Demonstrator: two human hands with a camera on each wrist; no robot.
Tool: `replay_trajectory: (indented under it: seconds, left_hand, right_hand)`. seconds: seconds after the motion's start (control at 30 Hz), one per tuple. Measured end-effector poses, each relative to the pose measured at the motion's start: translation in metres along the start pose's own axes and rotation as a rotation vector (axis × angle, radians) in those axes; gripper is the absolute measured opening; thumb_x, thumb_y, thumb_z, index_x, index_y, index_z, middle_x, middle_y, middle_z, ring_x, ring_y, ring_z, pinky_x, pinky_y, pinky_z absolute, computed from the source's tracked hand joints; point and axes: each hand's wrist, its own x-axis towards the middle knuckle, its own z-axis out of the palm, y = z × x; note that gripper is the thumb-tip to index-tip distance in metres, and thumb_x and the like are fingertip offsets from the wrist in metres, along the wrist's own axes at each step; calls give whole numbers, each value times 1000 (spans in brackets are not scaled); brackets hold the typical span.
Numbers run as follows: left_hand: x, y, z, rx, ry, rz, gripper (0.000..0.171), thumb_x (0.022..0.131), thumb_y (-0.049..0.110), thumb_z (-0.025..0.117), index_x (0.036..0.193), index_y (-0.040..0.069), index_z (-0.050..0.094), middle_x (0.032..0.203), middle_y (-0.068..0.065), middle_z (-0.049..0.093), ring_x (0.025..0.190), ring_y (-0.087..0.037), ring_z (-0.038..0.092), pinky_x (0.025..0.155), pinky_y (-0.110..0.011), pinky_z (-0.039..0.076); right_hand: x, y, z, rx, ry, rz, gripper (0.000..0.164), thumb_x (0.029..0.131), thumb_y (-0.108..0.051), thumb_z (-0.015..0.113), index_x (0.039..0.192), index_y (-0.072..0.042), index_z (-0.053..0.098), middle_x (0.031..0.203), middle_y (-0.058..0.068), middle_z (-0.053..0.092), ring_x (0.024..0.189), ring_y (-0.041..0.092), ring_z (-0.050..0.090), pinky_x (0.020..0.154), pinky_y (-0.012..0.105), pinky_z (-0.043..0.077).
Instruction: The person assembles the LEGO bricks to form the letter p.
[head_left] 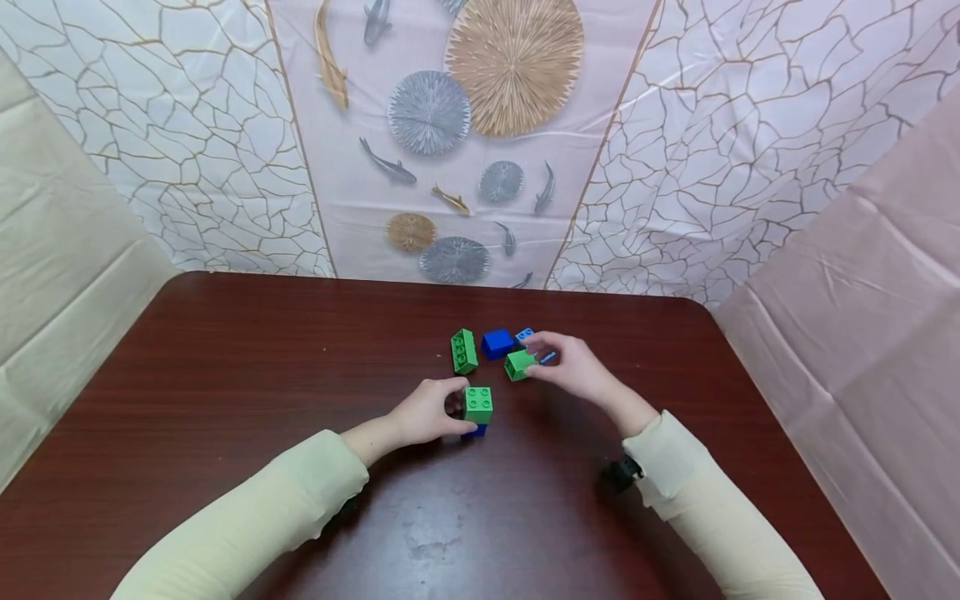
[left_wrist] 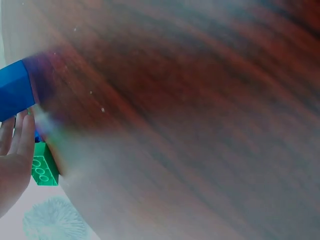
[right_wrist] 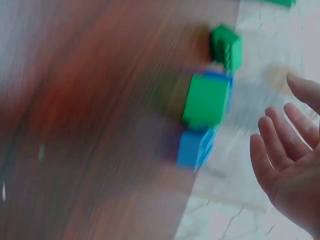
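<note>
My left hand (head_left: 429, 412) grips a small stack between thumb and fingers: a green toy brick (head_left: 477, 403) with studs up, on top of a blue brick (head_left: 474, 431). In the left wrist view the blue brick (left_wrist: 15, 91) lies against the fingertips. My right hand (head_left: 568, 367) hovers with thumb and fingers spread beside a green brick (head_left: 519, 364) lying on its side. In the right wrist view the right hand (right_wrist: 295, 165) appears apart from that green brick (right_wrist: 206, 100). Behind it sit a dark blue brick (head_left: 497, 343) and a lighter blue brick (head_left: 524, 335).
Another green brick (head_left: 464, 351) lies tipped over, its hollow underside showing, just beyond the left hand. All the bricks are on a dark reddish wooden table (head_left: 262, 375). A patterned cloth (head_left: 450, 167) hangs behind the far edge, with plain cloth at both sides.
</note>
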Motion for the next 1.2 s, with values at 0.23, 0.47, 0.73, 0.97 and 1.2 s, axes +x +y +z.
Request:
replay_trajectory:
  seconds: [0.23,0.47,0.73,0.97,1.2]
  left_hand:
    - [1,-1,-1,7,-12,-4,28,76,19,77,88,12,53,80,0,61,75,-9,54,69,-21,45]
    - [1,-1,-1,4,-17,-21,28,76,18,77,88,13,52,81,0,61,76,-10,56,70,-22,46]
    - [2,-2,0,11,-22,-21,28,76,18,77,89,13,53,81,1,61,77,-12,57,69,-21,46]
    - [2,-2,-1,7,-24,-20,28,76,18,77,89,13,52,81,1,61,78,-12,58,70,-21,46]
    - [3,-1,-1,8,-28,-33,28,77,18,76,90,12,52,83,1,62,79,-9,58,72,-22,48]
  right_hand:
    - [7,29,-14,9,73,188,44,87,-14,65,127,-1,52,120,22,59,108,34,55,90,46,48]
    - [17,46,-6,-29,69,317,46,89,-19,63,129,0,49,124,22,55,111,34,54,94,45,47]
    - [24,53,4,-122,14,307,59,83,-14,68,134,3,44,129,25,52,109,33,53,95,45,45]
    - [31,52,8,-184,-2,291,58,83,-12,67,133,6,45,132,25,50,116,36,50,102,48,40]
    - [31,49,8,-320,22,365,47,84,-12,63,126,4,50,123,24,53,105,34,50,94,48,44]
